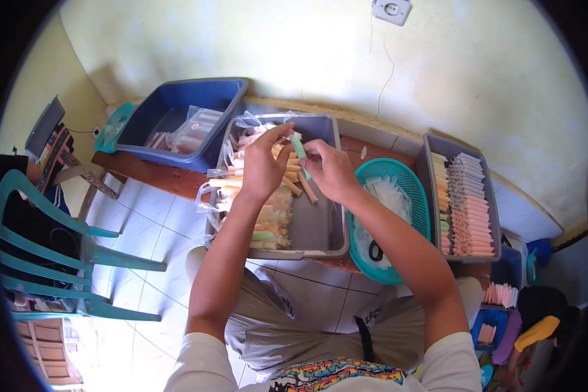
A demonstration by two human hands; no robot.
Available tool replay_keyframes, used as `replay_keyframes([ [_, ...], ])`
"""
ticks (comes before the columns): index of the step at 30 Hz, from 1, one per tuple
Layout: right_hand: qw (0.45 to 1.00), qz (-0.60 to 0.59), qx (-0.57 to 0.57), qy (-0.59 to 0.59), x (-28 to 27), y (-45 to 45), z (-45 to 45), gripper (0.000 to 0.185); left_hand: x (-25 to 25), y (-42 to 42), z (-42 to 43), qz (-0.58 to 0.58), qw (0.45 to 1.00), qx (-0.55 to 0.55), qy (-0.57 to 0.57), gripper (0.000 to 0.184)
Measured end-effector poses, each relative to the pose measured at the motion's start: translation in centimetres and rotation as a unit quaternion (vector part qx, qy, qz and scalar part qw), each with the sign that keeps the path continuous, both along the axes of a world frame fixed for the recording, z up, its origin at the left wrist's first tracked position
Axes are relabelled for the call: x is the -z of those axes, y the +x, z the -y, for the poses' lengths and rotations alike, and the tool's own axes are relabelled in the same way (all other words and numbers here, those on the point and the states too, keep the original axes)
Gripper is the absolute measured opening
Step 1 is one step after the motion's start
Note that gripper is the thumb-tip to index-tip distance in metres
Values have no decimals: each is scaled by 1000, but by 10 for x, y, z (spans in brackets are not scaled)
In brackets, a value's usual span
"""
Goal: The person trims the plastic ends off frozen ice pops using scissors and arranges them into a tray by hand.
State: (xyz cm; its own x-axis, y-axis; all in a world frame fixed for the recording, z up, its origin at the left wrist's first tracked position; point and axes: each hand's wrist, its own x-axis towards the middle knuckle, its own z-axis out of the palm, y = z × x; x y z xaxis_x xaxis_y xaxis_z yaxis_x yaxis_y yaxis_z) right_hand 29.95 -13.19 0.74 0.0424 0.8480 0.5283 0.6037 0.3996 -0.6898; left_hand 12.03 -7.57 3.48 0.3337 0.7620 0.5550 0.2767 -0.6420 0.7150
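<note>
A short light green stick [298, 146] is held up between my two hands, over a grey tub [320, 225]. My right hand [328, 168] pinches it from the right. The fingers of my left hand [262, 163] are closed at its upper end, where a whitish bit shows. Below my hands, the tub holds many pastel sticks [295, 185], orange, pink and cream, some lying loose. Clear plastic bags [206, 196] stick out over its left rim. What the sticks are made of, I cannot tell.
To the right, a turquoise basket [426, 219] holds clear plastic sleeves [392, 196] and black-handled scissors [375, 251]. Beyond it, another grey tub [496, 228] has sticks in rows. A blue tub [238, 91] and green chair [46, 261] are left. Another person [536, 333] is lower right.
</note>
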Motion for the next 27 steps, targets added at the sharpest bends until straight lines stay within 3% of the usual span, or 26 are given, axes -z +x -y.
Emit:
replay_keyframes([
  [2, 1000, 1, -27, -2, -9, 8, 21, 31, 2, 6, 8, 23, 1000, 15, -1, 48],
  [4, 1000, -5, -17, -14, -16, 14, 42, 38, 0, 13, 22, 106, 985, 69, -116, 48],
  [6, 1000, -12, -7, -24, -22, 21, 62, 44, 2, 24, 37, 109, 981, 74, -142, 45],
  [8, 997, -46, -14, -59, -27, 28, 81, 58, 9, 37, 49, 190, 950, 140, -204, 41],
  [9, 997, -47, -12, -57, -29, 32, 90, 58, 9, 43, 57, 196, 945, 144, -217, 32],
  [13, 995, -68, 1, -75, -31, 55, 119, 65, 21, 66, 72, 154, 932, 196, -265, 23],
  [18, 991, -57, 29, -120, -25, 91, 147, 69, 33, 96, 91, 89, 930, 246, -257, 30],
  [22, 993, -35, 21, -113, -25, 109, 165, 67, 42, 117, 107, 63, 933, 244, -256, 30],
  [25, 985, -63, 27, -158, -20, 118, 169, 57, 49, 124, 108, 68, 925, 260, -270, 30],
  [27, 985, -124, 30, -115, -19, 124, 167, 41, 48, 127, 108, 71, 919, 286, -261, 30],
])
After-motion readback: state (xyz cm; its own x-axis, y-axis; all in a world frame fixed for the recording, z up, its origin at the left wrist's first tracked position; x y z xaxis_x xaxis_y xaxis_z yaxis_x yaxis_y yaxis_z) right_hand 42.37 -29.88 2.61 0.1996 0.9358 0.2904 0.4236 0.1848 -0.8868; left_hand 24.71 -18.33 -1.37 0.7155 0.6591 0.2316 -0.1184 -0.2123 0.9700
